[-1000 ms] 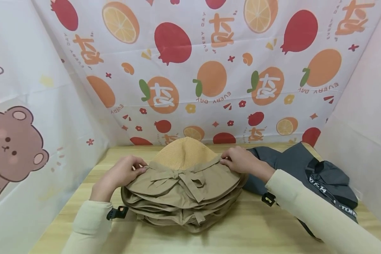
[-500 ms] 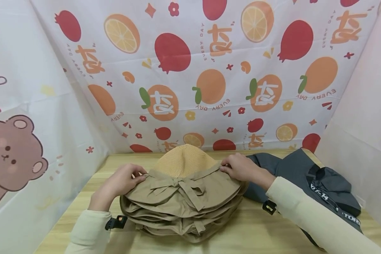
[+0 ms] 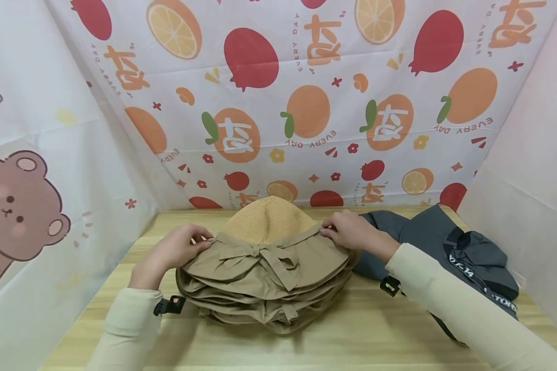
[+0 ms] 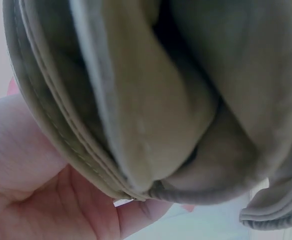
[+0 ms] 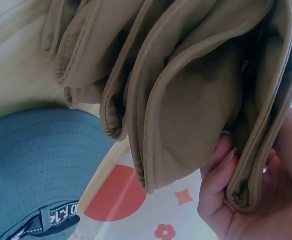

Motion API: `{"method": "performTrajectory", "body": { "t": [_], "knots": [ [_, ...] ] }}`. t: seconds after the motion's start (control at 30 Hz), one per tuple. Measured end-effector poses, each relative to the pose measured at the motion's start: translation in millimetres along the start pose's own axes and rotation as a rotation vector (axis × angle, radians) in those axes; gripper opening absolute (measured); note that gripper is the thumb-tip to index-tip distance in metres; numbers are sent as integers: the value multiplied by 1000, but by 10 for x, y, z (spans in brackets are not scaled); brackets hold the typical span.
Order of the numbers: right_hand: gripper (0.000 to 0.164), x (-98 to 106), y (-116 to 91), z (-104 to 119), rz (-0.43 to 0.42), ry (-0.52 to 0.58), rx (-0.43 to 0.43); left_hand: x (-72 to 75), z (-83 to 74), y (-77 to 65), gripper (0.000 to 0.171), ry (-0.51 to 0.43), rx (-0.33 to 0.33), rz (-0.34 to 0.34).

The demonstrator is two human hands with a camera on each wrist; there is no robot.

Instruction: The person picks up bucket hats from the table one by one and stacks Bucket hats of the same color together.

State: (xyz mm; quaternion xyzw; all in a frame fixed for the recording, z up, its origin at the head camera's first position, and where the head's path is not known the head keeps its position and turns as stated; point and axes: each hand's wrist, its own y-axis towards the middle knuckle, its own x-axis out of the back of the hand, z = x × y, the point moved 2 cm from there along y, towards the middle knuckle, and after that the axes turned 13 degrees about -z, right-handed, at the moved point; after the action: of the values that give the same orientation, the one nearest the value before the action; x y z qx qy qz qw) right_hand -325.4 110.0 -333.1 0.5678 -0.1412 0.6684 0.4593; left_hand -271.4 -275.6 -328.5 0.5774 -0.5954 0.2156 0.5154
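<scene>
Hats (image 3: 264,278), khaki w/ wide brims, are stacked mid-desk (image 3: 362,335), nearer the back; a woven straw-coloured crown (image 3: 269,221) tops the pile and a bow (image 3: 264,255) faces the viewer. The top brim is pinched at both ends: the left hand (image 3: 174,250) is closed on its left edge, thumb above & fingers below per the left wrist view (image 4: 40,190); the right hand (image 3: 350,232) is closed on the right edge, where the right wrist view (image 5: 246,200) shows fingertips tucked between brim layers. Each grip is narrow, fabric only.

Risk, as judged: with fingers sitting between layers, more than one hat could be caught, or the pile dragged askew, since the soft brims cling & fold into each other. An uneven pull from one side could tip the stack toward the dark grey cap (image 3: 473,263), which lies just beside the right forearm, partly under it. Beyond, a fruit-print cloth (image 3: 306,103) is hung behind the desk, w/ a bear print (image 3: 14,206) at left.
</scene>
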Motion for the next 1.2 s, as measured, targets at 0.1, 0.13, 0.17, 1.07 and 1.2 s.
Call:
{"method": "performTrajectory", "body": {
  "t": [0.1, 0.13, 0.17, 1.07, 1.2],
  "knots": [
    [20, 35, 34, 12, -4, -6, 1, 45, -20, 15, 14, 13, -7, -8],
    [20, 40, 44, 14, -8, -6, 4, 59, -27, 18, 14, 16, -10, -13],
    [20, 49, 50, 18, -10, -6, 3, 72, -33, 19, 14, 20, -11, -17],
    [24, 169, -135, -41, -109, 37, 28, 110, -57, -65, 20, -12, -21, 1],
    [24, 170, -174, -39, -115, 43, 37, 85, -54, -87, 19, -12, -11, 5]
  ]
}}
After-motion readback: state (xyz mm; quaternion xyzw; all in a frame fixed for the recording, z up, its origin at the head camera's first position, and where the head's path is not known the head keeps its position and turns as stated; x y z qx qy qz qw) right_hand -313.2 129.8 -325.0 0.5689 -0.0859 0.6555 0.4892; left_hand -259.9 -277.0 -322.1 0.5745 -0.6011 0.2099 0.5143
